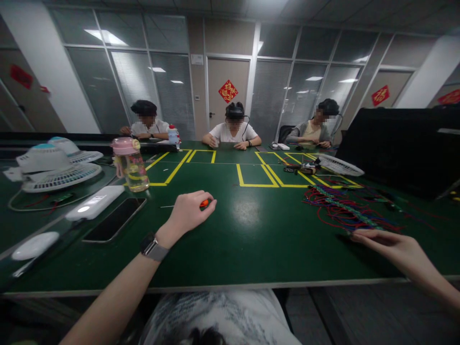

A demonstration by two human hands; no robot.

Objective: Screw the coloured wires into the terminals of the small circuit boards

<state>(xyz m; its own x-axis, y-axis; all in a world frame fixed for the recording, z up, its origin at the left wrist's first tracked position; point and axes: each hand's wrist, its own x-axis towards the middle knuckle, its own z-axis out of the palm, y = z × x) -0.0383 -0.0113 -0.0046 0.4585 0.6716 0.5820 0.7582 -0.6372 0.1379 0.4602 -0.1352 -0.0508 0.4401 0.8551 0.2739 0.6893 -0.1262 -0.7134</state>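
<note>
My left hand point(192, 211), with a watch on its wrist, is closed round a screwdriver point(204, 203) over the middle of the green table. The orange handle shows between thumb and fingers, and the thin metal shaft points left. At the right, my right hand point(377, 238) has its fingers pinched together at the near edge of a bundle of red and blue wires point(341, 208) with small green boards. Whatever sits between those fingertips is too small to make out.
On the left are a phone point(115, 219), a white power strip point(95, 202), a pink-lidded bottle point(130, 165) and white fans point(61, 167). A black screen point(398, 148) stands right. Yellow tape point(258, 185) marks the table. Three people sit across it.
</note>
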